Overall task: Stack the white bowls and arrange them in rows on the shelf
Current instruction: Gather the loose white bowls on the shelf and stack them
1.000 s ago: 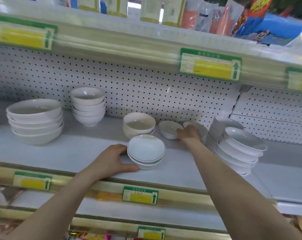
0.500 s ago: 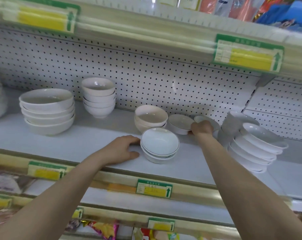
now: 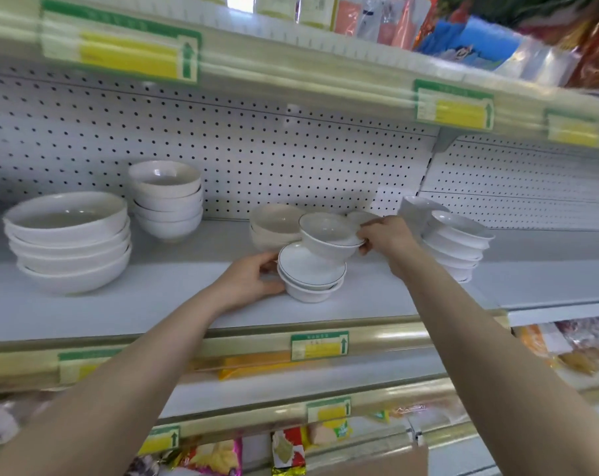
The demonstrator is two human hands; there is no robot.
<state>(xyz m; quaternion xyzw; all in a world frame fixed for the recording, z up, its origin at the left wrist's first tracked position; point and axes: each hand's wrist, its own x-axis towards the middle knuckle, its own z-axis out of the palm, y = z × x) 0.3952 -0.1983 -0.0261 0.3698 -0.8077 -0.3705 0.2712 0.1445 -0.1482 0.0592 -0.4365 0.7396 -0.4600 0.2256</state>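
My right hand (image 3: 385, 237) grips a small white bowl (image 3: 327, 237) by its rim and holds it tilted just above a low stack of small white bowls (image 3: 308, 274) near the shelf's front. My left hand (image 3: 253, 281) rests against the left side of that stack, fingers curled on its rim. Behind them stands a short stack of cream bowls (image 3: 274, 226), and one more small bowl (image 3: 360, 218) lies partly hidden behind my right hand. The white shelf (image 3: 154, 304) carries all of them.
A stack of wide bowls (image 3: 68, 242) stands at the left, a taller stack of deep bowls (image 3: 167, 201) behind it. A leaning stack of bowls (image 3: 456, 242) stands to the right. A pegboard wall (image 3: 257, 149) backs the shelf; the upper shelf edge (image 3: 291, 77) overhangs.
My right hand has picked up a small bowl from the back row and brought it forward over the front stack. My left hand has closed in on the stack's side.
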